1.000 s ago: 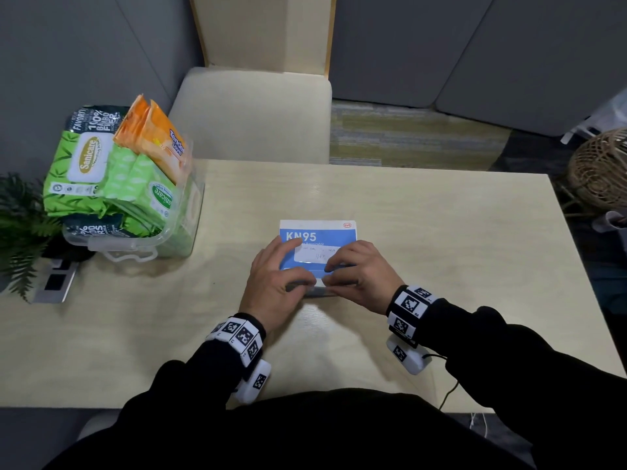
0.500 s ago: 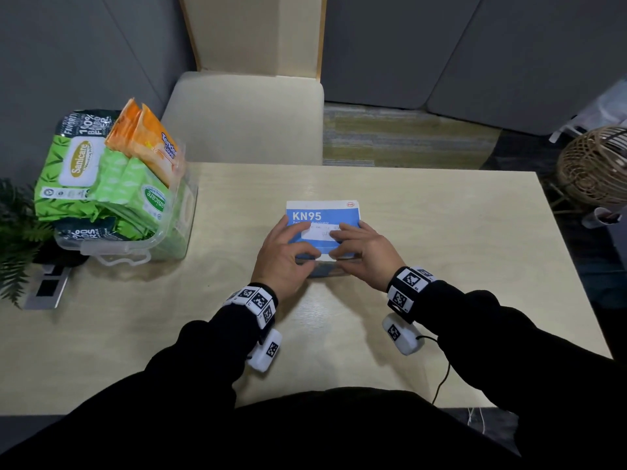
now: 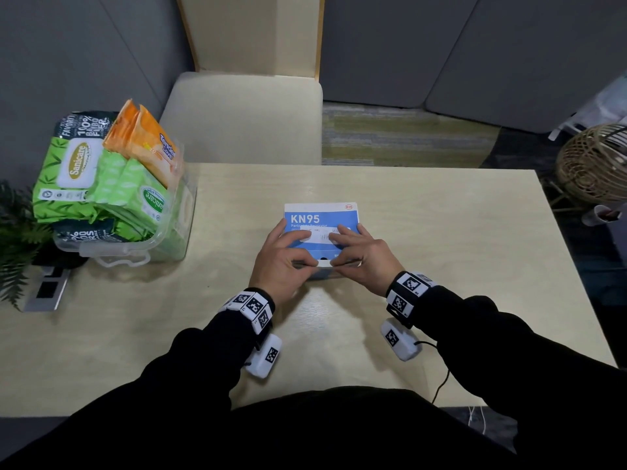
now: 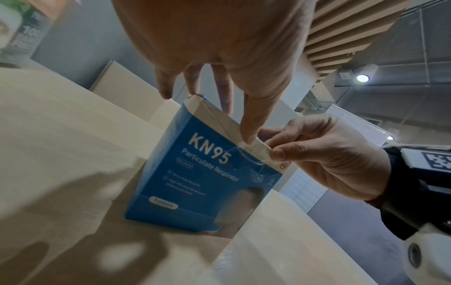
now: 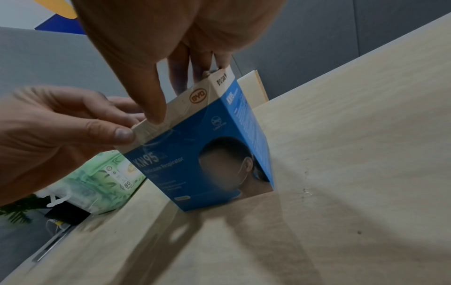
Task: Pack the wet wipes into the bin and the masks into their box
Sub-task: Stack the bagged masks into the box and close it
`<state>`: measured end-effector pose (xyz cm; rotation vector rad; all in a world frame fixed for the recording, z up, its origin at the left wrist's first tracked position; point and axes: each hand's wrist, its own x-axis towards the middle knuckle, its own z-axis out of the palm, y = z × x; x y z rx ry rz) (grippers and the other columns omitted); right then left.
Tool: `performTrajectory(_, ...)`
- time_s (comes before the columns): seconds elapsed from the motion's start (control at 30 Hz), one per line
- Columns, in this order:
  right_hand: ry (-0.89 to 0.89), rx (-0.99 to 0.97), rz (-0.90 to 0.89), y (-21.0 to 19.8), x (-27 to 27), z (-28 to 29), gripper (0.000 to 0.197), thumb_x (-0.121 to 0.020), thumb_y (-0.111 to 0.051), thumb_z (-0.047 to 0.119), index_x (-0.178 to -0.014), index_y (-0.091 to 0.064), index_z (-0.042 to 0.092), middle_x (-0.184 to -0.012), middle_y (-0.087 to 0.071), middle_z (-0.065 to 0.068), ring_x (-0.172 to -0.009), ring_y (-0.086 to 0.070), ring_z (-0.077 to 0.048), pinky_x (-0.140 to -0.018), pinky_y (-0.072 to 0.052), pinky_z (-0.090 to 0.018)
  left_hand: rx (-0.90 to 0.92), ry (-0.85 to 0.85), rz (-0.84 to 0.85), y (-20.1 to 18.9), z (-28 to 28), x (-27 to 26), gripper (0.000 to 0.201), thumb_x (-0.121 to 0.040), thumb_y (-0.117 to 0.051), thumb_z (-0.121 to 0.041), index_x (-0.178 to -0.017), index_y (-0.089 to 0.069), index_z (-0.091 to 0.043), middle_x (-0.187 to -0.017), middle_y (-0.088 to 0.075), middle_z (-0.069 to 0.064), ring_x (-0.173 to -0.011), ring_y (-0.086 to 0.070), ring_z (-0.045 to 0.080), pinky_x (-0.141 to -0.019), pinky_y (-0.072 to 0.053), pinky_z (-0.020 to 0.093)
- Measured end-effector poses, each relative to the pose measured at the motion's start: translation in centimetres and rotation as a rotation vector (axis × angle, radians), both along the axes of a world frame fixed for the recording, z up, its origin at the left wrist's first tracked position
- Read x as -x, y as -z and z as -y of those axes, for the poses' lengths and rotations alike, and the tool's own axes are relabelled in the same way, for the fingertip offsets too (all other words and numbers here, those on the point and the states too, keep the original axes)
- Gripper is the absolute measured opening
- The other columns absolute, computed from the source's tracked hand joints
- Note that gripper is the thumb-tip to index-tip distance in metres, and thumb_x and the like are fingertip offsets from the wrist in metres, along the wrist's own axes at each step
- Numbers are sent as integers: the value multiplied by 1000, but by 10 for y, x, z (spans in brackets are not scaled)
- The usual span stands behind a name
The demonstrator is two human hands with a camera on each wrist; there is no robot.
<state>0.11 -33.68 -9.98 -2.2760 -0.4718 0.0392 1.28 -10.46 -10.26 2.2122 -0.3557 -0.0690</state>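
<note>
The tabletop (image 3: 424,252) carries two things that matter. At its far left stands the clear bin (image 3: 142,256), heaped with wet wipes (image 3: 112,184). At the middle, near the person, the mask box (image 3: 320,220) stands upright, its blue KN95 top facing up.

The wipes look done: all the packs I can see are in the bin, piled above its rim. So the step in hand is the last one, closing the box. No masks lie loose on the tabletop, so I judge they are already inside, though I cannot see into it.

Both hands are on the box top. The left hand (image 3: 281,262) has its fingers laid over the lid and its thumb pressing the front edge. The right hand (image 3: 359,259) mirrors it from the right. From the wrist views, each grip is narrow, thumb against the front lip and fingers on the lid, pinching the cardboard. The lid sits nearly flat but its front lip still shows pale along the edge.

The next move, I would say, calls for tucking that lip fully down into the front wall, pressing evenly with both thumbs so that the thin card does not buckle.

Counting: one bin, one box. Wipes: two large green packs, two or three smaller green ones, two orange ones; more may be buried.
</note>
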Motion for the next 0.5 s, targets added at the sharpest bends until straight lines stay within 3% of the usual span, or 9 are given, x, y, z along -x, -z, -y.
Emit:
performTrajectory(0.2,-21,-5,-21,2,-1,4,6,-80,-85,11,-86,-85,13,-134,-69,-11,-140,-52,-36,-123,-21,-51,-9,21,6,0,-1,0,10,-74,-90,-20,-75,-83,-27,-130,-69,-8,-148,-36,29,-115,-39,43)
performTrajectory(0.5,-46,15,20,7,1,7,7,-79,-85,16,-86,-84,16,-135,-68,-11,-139,-52,-36,-121,-22,-52,-30,47,20,2,-2,1,6,-73,-86,-28,-73,-82,-32,-131,-68,-10,-147,-35,32,-116,-33,54)
